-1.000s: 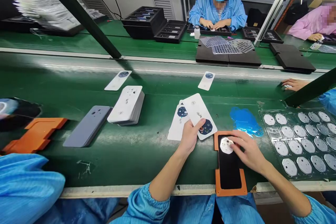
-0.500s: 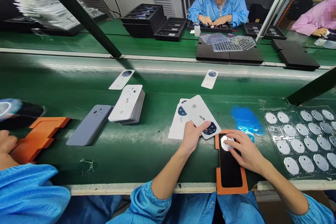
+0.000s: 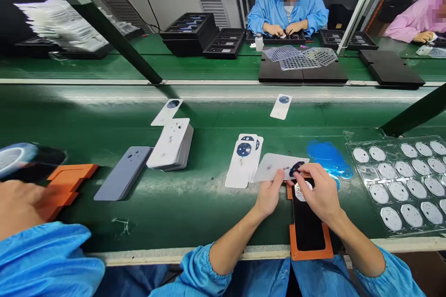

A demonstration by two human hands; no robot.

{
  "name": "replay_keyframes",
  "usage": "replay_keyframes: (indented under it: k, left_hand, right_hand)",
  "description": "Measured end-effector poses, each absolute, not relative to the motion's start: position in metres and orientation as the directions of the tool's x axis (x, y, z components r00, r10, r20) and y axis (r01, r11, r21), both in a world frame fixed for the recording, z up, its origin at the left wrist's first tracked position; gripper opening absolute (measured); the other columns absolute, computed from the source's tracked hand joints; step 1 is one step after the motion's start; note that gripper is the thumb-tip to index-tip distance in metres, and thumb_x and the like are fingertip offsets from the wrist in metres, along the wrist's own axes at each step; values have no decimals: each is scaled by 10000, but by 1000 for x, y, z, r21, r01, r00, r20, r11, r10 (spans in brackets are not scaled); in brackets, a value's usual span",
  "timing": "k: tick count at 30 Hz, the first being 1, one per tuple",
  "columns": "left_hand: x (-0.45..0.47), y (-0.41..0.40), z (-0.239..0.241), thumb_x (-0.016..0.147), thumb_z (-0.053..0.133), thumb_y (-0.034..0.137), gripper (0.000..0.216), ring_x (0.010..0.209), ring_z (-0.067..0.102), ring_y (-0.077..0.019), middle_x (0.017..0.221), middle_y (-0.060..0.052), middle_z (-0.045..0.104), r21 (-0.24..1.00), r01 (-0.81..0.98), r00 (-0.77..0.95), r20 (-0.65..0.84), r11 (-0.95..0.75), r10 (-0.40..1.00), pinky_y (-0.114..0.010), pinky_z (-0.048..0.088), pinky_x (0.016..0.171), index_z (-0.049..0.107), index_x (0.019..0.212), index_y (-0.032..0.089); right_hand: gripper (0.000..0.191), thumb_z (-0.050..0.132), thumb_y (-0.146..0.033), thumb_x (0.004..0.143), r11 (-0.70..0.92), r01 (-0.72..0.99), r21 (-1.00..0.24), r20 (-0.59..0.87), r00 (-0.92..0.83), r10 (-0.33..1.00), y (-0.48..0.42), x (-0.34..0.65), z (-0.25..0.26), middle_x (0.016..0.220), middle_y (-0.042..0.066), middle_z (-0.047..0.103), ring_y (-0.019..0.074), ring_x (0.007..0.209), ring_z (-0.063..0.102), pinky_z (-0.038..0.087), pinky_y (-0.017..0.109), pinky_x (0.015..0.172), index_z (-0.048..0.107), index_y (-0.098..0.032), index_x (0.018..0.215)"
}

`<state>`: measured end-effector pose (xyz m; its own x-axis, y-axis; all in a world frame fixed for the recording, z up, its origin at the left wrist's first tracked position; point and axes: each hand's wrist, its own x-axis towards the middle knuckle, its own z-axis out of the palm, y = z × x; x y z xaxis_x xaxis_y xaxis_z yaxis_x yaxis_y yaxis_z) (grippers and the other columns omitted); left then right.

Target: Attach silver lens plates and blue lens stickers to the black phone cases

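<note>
Between my hands is a white phone back cover [image 3: 275, 167] with a dark blue camera patch at its right end. My left hand [image 3: 270, 195] pinches its lower edge. At the patch, the thumb and fingers of my right hand [image 3: 318, 192] are closed on the cover's right end. Below lies an orange fixture [image 3: 293, 241] with a black panel [image 3: 308, 227] set in it; a round white disc [image 3: 303, 191] sits at the panel's top, partly behind my right fingers. Left of the held cover, several white covers [image 3: 240, 167] overlap on the bench.
A clear tray [image 3: 374, 174] of white discs lies right, beside blue film pieces [image 3: 329, 160]. Leftward stand a white cover stack [image 3: 169, 146] and grey covers [image 3: 123, 174]. A co-worker's hand [image 3: 21, 202] rests near another orange fixture [image 3: 66, 188]. A dark post [image 3: 414, 111] slants at right.
My left hand has lifted the white cover off the others and tilted it rightward. My right hand has left the disc on the black panel and taken hold of the cover's camera end.
</note>
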<state>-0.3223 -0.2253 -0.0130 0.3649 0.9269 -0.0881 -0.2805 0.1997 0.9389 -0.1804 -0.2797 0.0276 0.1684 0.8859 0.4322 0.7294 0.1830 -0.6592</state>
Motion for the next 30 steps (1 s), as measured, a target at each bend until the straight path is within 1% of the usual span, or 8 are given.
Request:
replay_keyframes:
  k: [2, 4, 8, 13, 19, 23, 28, 30]
  left_hand:
    - [-323, -231, -15, 906, 565, 614, 488, 1014, 674, -266, 1008, -104, 748, 967, -218, 359, -48, 134, 932, -401, 476, 1043, 757, 897, 165]
    - [-325, -234, -12, 909, 571, 596, 457, 1106, 649, -283, 1085, -92, 745, 984, -167, 351, -7, 70, 936, -410, 438, 1094, 774, 964, 190]
    - [-327, -234, -1, 918, 570, 567, 433, 1078, 659, -283, 1114, -84, 739, 988, -153, 369, 62, -5, 927, -408, 482, 1039, 763, 1086, 218]
    - [-328, -234, 2, 963, 508, 537, 458, 1150, 632, -275, 1236, -92, 694, 985, -149, 410, 137, -82, 902, -404, 479, 1049, 703, 1233, 223]
    - [-327, -234, -1, 979, 491, 505, 448, 1199, 607, -275, 1290, -102, 663, 978, -183, 429, 171, -100, 887, -400, 451, 1084, 684, 1268, 222]
    - [-326, -235, 3, 973, 501, 509, 456, 1196, 606, -277, 1319, -110, 639, 970, -214, 444, 199, -112, 874, -406, 471, 1055, 657, 1304, 237]
    - [-326, -238, 2, 942, 550, 535, 489, 1240, 581, -298, 1332, -123, 630, 968, -212, 432, 216, -134, 876, -445, 426, 1109, 661, 1295, 215]
    - [-324, -238, -4, 937, 554, 547, 492, 1249, 579, -296, 1325, -116, 639, 973, -203, 430, 185, -105, 884, -445, 409, 1131, 671, 1281, 214]
  right_hand:
    - [88, 565, -280, 959, 161, 723, -672, 451, 228, 863, -274, -185, 26, 929, 69, 671, 193, 817, 674, 579, 324, 721, 632, -226, 943]
    - [83, 578, -273, 950, 163, 716, -679, 464, 247, 851, -271, -186, 25, 908, 63, 672, 191, 819, 671, 573, 317, 718, 638, -226, 916]
    - [114, 556, -237, 950, 163, 698, -697, 455, 255, 853, -272, -187, 26, 883, 55, 675, 183, 809, 661, 562, 309, 703, 647, -226, 881]
    - [94, 579, -234, 931, 176, 689, -703, 463, 255, 849, -272, -188, 29, 884, 46, 685, 183, 820, 663, 557, 311, 723, 660, -226, 884]
    - [114, 548, -208, 927, 179, 681, -710, 463, 259, 848, -271, -190, 31, 894, 51, 689, 188, 826, 668, 555, 315, 725, 652, -231, 887]
    - [129, 522, -194, 919, 169, 686, -707, 477, 287, 830, -270, -192, 30, 897, 55, 687, 191, 838, 666, 554, 315, 735, 639, -232, 879]
    - [112, 519, -210, 902, 116, 724, -680, 462, 300, 834, -267, -196, 28, 840, 43, 666, 182, 782, 640, 516, 294, 675, 615, -228, 849]
    - [118, 511, -202, 889, 109, 731, -674, 447, 286, 847, -264, -196, 27, 801, 31, 645, 171, 742, 617, 488, 287, 657, 590, -224, 805]
